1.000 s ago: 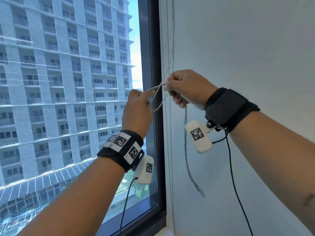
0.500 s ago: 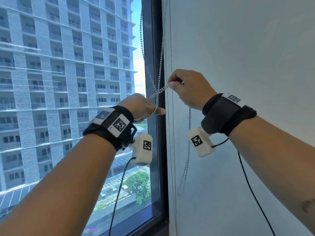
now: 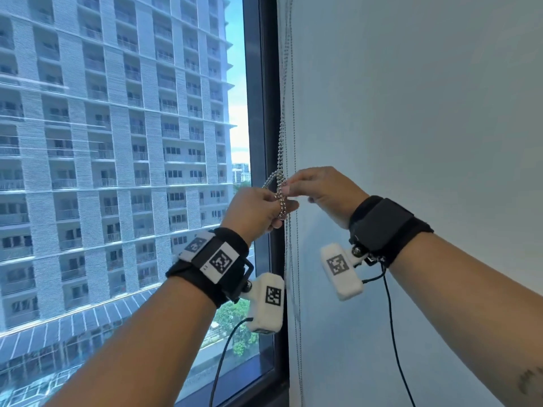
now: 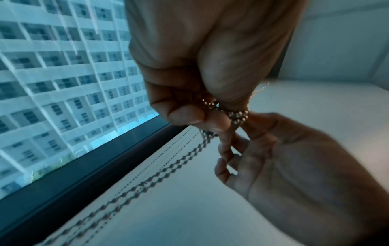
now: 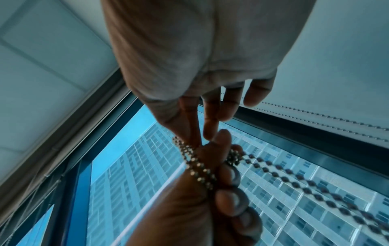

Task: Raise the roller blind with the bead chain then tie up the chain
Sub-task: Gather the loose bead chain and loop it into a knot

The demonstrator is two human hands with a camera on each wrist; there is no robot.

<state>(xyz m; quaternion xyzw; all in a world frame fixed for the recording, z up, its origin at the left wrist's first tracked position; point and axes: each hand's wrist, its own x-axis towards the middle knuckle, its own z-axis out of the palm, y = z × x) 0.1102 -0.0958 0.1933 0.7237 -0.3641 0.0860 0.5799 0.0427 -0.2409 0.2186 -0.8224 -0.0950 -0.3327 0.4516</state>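
Right hand [image 5: 195,63] fingertips [image 5: 210,131] pinch silver metal bead chain [image 5: 200,168], looped round left hand [image 5: 202,199] thumb. Dark window frame [image 5: 294,133]; pale high-rise facade [image 5: 284,204] beyond.

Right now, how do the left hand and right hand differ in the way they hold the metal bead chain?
The left hand has the metal bead chain looped round its fingers, which are curled tight; the right hand only pinches it at the fingertips. The left sits lower, before the dark window frame; the right is before the pale wall. Both grip the same loop.
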